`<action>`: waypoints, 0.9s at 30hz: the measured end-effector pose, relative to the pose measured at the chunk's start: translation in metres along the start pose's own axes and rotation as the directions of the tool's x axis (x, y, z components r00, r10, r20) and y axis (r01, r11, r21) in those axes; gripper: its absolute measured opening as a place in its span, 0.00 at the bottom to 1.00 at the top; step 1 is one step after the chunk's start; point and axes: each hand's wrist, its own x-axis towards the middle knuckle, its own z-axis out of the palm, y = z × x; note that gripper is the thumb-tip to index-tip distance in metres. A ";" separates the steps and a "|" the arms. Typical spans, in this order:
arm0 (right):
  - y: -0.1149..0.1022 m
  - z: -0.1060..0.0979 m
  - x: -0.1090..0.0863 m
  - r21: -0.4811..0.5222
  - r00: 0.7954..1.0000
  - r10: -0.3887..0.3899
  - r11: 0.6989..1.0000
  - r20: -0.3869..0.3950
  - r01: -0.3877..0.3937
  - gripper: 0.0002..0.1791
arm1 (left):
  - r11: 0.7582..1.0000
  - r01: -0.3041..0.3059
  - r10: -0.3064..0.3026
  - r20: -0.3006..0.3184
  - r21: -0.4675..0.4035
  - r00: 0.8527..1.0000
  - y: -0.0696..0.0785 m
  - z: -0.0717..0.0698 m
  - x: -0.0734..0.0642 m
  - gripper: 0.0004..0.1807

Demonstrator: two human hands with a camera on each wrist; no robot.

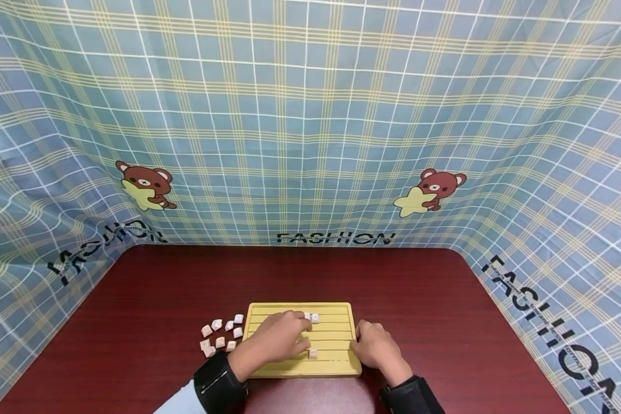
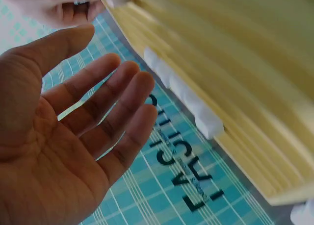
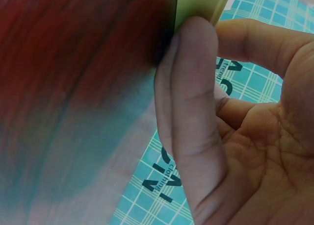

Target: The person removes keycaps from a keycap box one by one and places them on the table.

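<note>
A yellow ridged tray (image 1: 336,336) lies on the table. My left hand (image 1: 276,339) is over its left half, fingers loosely spread; the left wrist view shows the palm and nothing held. Part of the tray is hidden beneath that hand. My right hand (image 1: 378,347) grips the tray's right edge between thumb and fingers, and the tray's corner (image 3: 198,4) shows at the fingertips in the right wrist view. Small white keycaps (image 1: 315,318) sit in an upper groove, seen as a row of keycaps (image 2: 181,90) in the left wrist view. One pinkish keycap (image 1: 313,354) sits in a lower groove.
Several loose keycaps (image 1: 220,342) lie scattered on the dark red table (image 1: 150,310), left of the tray. A plaid cloth (image 1: 310,144) with printed bears and lettering hangs behind the table and along both sides.
</note>
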 end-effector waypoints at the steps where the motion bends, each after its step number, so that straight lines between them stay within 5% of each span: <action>1: 0.000 0.000 0.000 0.000 1.000 -0.001 1.000 0.000 0.001 0.08 | 1.000 -0.004 0.004 0.002 0.012 1.000 0.002 0.002 0.001 0.12; 12: 0.000 -0.002 -0.002 -0.001 1.000 -0.005 1.000 -0.006 0.005 0.08 | 0.996 -0.051 0.049 0.021 0.080 0.999 0.016 0.008 0.005 0.13; 27: 0.002 -0.001 -0.001 0.002 1.000 -0.014 1.000 -0.019 0.014 0.08 | 0.988 -0.144 0.146 -0.027 0.060 0.989 0.016 0.014 0.003 0.05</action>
